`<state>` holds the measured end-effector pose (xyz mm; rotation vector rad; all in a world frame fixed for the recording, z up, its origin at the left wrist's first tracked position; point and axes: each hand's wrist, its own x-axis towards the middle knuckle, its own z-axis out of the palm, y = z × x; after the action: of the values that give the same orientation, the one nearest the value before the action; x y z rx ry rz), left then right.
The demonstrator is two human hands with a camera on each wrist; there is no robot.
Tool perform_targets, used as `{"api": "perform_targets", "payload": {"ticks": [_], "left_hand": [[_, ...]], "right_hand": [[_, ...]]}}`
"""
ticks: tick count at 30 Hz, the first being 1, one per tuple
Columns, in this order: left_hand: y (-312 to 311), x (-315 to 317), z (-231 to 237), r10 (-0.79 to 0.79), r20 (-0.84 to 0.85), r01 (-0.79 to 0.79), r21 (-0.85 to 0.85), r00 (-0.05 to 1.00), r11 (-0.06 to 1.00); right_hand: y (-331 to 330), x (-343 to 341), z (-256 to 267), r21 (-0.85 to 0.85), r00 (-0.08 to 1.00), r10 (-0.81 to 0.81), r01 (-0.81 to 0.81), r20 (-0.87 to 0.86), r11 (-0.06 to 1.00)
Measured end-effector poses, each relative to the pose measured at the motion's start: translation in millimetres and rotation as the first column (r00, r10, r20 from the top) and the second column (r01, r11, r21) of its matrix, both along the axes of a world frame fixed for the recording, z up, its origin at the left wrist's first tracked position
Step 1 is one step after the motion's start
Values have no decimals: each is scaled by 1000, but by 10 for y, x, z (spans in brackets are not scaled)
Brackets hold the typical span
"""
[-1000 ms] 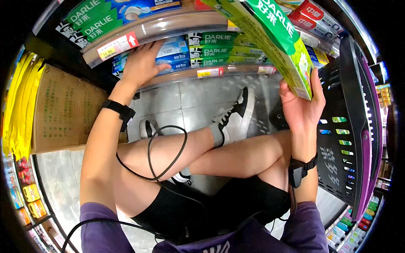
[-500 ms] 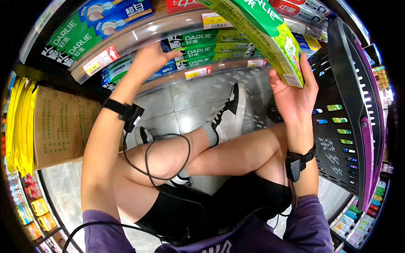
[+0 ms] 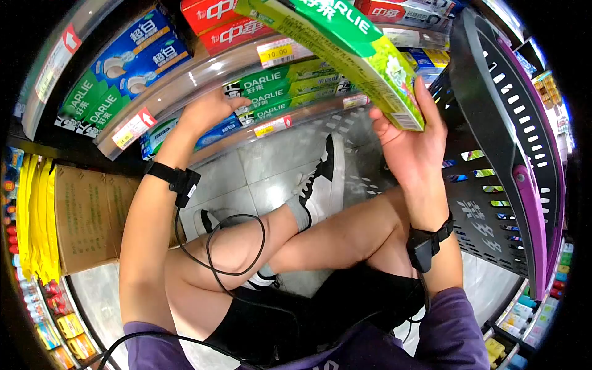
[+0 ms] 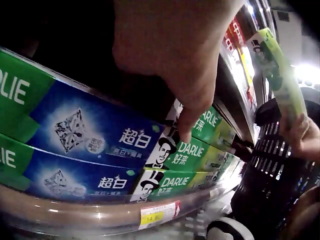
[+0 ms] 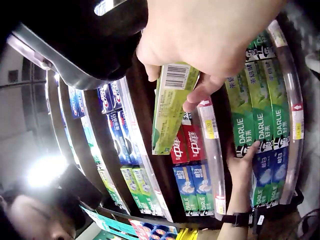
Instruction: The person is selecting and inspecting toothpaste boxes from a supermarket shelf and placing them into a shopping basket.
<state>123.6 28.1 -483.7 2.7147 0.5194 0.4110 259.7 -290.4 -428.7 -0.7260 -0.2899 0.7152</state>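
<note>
In the head view the right hand (image 3: pixel 414 142) grips the lower end of a long green Darlie box (image 3: pixel 364 58), which slants up and to the left. The same box (image 5: pixel 172 107) in the right wrist view shows its barcode end by the fingers. The left hand (image 3: pixel 213 112) reaches in at the lower shelf, beside stacked green Darlie boxes (image 3: pixel 271 95). Seen from the left wrist, a finger of the left hand (image 4: pixel 175 65) touches the end of a Darlie box (image 4: pixel 192 152), right of blue-and-green boxes (image 4: pixel 100 142). The other fingertips are hidden.
A black basket (image 3: pixel 487 209) with a purple handle stands at the right. Cardboard boxes (image 3: pixel 92 216) with yellow packets (image 3: pixel 37 216) are at the left. Above the left hand runs a shelf edge (image 3: pixel 179 83) with price tags. A black cable (image 3: pixel 265 240) loops over the legs.
The left hand has moved right along the lower shelf, from the blue boxes to the green Darlie stack. The head view has shifted; the right hand still holds its box.
</note>
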Motion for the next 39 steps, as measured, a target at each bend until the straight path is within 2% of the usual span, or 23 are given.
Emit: {"api": "perform_targets", "payload": {"ticks": [2,3,4,7,8,10,12,14,21,23,27,29,32,33,35,36,38,39], "left_hand": [[16,7,46,-33,-10,31,-139,999,990],[57,31,117,-14,-151,-41,-353,988,935],[64,42,150,-23,-152,-32,-350,988,936],[83,8,149,-25,-171,-73,-539,985,839],[114,6,110,-33,-174,-67,-537,984,841],[130,3,63,-55,-76,21,-391,996,920],[145,-9,38,-57,-93,17,-387,994,922],[136,-8,15,-54,-69,36,-238,996,971],[85,9,98,-71,-227,3,-288,971,958],[134,25,52,-96,-216,42,-241,972,970],[202,32,-72,-60,-197,12,-238,979,971],[300,29,-154,-34,-217,6,-129,975,992],[128,-3,31,17,-278,-47,-101,960,994],[133,-19,-6,16,-279,-45,-99,960,994],[154,-51,-120,-42,-87,47,58,995,997],[127,-45,-83,-43,-87,48,59,995,997],[88,-32,-6,27,-236,-46,-73,971,996],[82,-35,-7,28,-236,-46,-72,971,996]], "right_hand": [[-11,7,-8,14,1000,0,1,-26,1000],[-15,21,-19,11,1000,-1,2,-11,1000],[-25,40,-10,14,1000,-11,11,-11,1000],[-55,72,-21,2,1000,2,-2,-22,1000],[-47,70,-15,4,1000,-7,7,-25,1000],[-43,63,-10,-1,999,-32,32,-31,999],[-50,72,-29,2,999,-26,26,-20,1000],[-51,72,-29,0,1000,-22,22,-12,1000],[-44,66,-36,-3,1000,-5,5,-4,1000],[-42,60,-44,-6,1000,3,-3,-7,1000],[-29,48,-36,-3,1000,11,-11,-5,1000],[-23,40,-37,-8,1000,1,-1,-2,1000],[-21,33,-31,-15,1000,6,-6,8,1000],[-23,35,-33,-13,1000,4,-4,8,1000],[-26,35,-35,-10,1000,11,-11,-2,1000],[-30,33,-37,-9,1000,10,-10,-2,1000],[-25,31,-32,-11,1000,13,-13,5,1000],[-25,29,-34,-10,1000,13,-13,5,1000]]}}
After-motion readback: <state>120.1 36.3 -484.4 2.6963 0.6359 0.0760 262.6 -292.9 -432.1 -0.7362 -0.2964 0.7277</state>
